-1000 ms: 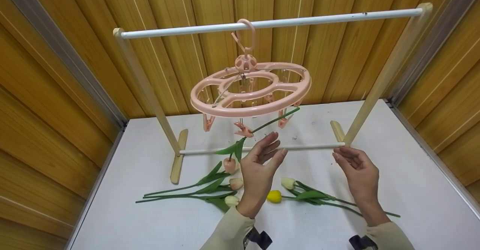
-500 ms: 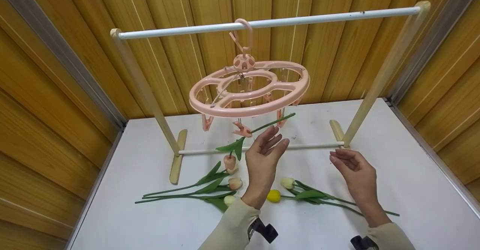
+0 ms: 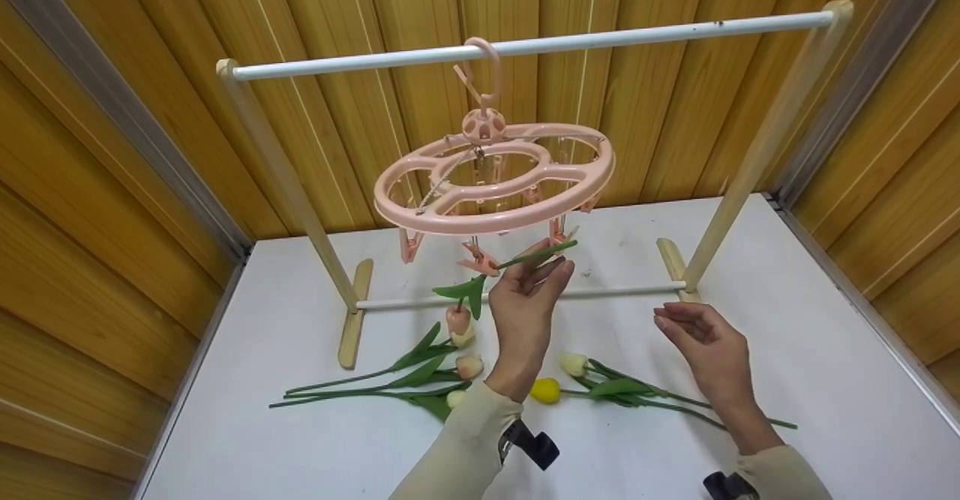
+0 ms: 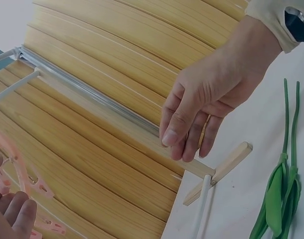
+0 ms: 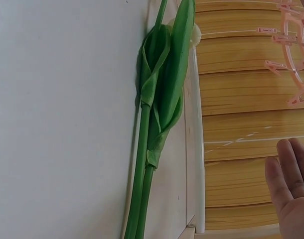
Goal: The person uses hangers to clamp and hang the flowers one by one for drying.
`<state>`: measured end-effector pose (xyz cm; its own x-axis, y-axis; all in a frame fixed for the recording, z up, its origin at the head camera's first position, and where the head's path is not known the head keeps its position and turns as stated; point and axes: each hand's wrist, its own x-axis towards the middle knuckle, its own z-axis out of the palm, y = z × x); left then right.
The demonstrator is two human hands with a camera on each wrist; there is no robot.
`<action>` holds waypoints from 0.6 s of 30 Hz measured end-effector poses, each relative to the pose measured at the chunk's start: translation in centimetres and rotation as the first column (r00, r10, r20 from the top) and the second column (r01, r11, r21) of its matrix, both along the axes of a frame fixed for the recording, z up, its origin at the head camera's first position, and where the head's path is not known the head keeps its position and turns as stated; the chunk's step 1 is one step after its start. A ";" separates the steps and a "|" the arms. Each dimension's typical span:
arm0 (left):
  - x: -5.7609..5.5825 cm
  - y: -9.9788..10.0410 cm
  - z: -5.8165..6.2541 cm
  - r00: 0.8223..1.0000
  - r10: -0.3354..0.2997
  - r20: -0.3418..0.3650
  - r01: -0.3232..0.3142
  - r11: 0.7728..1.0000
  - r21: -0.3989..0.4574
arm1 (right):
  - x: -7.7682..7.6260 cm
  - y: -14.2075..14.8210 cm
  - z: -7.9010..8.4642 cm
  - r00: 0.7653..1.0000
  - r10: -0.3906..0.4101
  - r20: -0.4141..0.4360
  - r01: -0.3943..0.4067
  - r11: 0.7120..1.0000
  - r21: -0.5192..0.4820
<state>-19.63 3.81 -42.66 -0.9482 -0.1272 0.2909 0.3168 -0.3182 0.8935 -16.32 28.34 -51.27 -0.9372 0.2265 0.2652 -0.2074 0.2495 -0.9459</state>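
A pink tulip (image 3: 458, 320) hangs head down, its green stem (image 3: 551, 251) slanting up to the right from a pink clothes peg (image 3: 480, 260) that grips it. My left hand (image 3: 521, 320) is raised beside this peg, fingertips right behind the stem and overlapped by it, thumb apart. In the left wrist view its fingers (image 4: 22, 214) show near the pink hanger. To the right, my right hand (image 3: 709, 346) is held over the table with loosely bent fingers and nothing between them. The round pink hanger (image 3: 495, 223) hangs by its hook above both hands.
A wooden rack with a white top rail (image 3: 637, 37) carries the hanger; its lower bar (image 3: 622, 290) crosses behind the hands. Several tulips (image 3: 360, 391) lie at left on the white table (image 3: 300, 462), others, one yellow tulip (image 3: 546, 390) among them, at right. Wood-panel walls (image 3: 675, 110) enclose the back.
My left hand has risen slightly to the clipped tulip's stem, whose free end has swung down and left. My right hand has shifted slightly left and down in the view, still holding nothing.
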 end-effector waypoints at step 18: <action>0.7 -0.4 0.3 0.997 0.042 -0.059 -0.049 0.992 -0.114 | 0.2 0.5 -0.6 0.997 0.058 0.045 -0.061 0.997 0.057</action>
